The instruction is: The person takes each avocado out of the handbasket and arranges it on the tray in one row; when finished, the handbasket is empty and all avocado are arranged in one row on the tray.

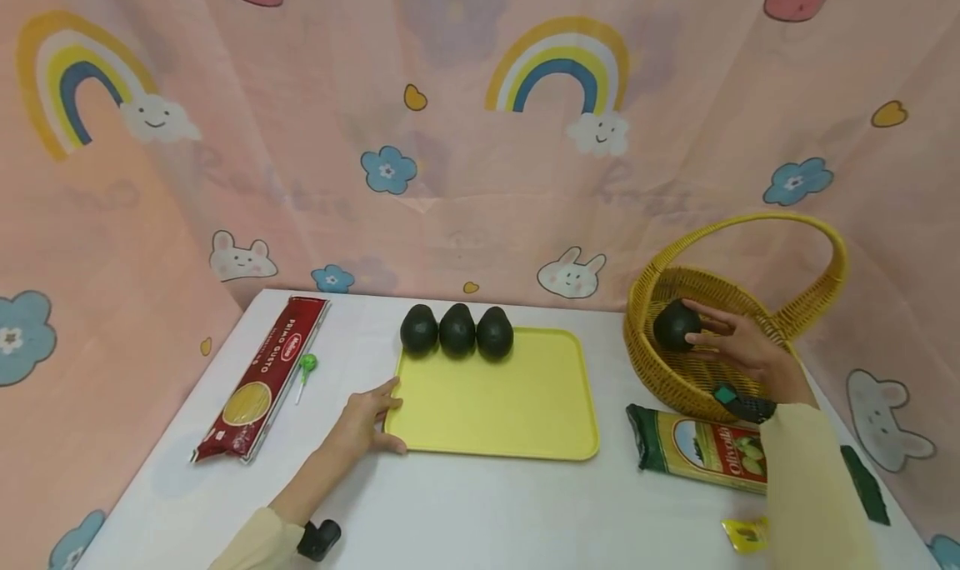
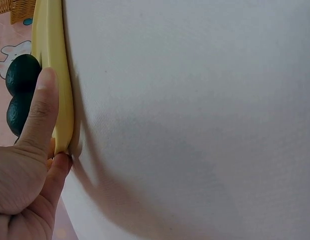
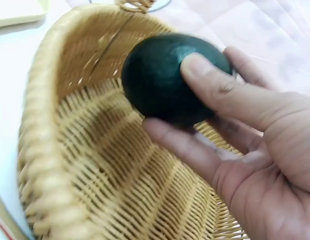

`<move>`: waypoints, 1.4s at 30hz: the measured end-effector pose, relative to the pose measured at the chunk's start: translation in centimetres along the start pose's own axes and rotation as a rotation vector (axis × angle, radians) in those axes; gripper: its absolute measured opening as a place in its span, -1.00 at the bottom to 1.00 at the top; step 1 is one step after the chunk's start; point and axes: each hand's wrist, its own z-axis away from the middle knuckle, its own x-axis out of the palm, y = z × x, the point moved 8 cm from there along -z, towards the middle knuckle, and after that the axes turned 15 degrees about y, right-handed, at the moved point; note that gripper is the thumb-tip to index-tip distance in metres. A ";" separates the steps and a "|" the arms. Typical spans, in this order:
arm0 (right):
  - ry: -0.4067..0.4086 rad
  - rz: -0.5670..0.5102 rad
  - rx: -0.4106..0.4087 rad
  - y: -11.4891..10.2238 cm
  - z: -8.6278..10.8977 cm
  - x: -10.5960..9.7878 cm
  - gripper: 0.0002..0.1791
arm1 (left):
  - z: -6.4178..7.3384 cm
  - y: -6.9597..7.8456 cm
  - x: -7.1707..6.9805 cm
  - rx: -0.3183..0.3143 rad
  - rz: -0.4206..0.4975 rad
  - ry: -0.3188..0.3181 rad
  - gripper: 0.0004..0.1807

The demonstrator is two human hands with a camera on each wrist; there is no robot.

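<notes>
My right hand [image 1: 742, 347] grips a dark green avocado [image 3: 165, 80], thumb on one side and fingers around the other. It holds the fruit over the inside of a woven basket [image 1: 642, 360] with a tall arched handle. At the left edge of a yellow tray [image 1: 495, 407], my left hand [image 1: 366, 420] pinches the rim; the left wrist view shows the thumb on the upper side and fingertips at the corner below. Three more avocados [image 1: 457, 330] stand in a row along the tray's far left edge.
A red pasta packet [image 1: 262, 378] and a green lollipop [image 1: 307, 363] lie left of the tray. Below the basket is a green and yellow Olivoilà packet [image 1: 701, 449], partly behind the right sleeve. A small yellow packet [image 1: 745, 535] lies nearer. Printed cloth [image 1: 465, 245] hangs behind the table.
</notes>
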 end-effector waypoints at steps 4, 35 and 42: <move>0.001 -0.017 -0.048 -0.1 0.5 0.1 -0.28 | -0.2 0.1 0.0 0.008 -0.012 -0.004 -0.22; -0.041 -0.404 -0.106 -5.5 4.6 4.5 -0.33 | 0.2 0.8 -0.7 0.093 -0.009 0.012 -0.20; -0.080 -0.352 -0.033 -6.2 5.0 6.6 -0.32 | 0.1 0.9 -0.7 0.091 0.006 0.014 -0.22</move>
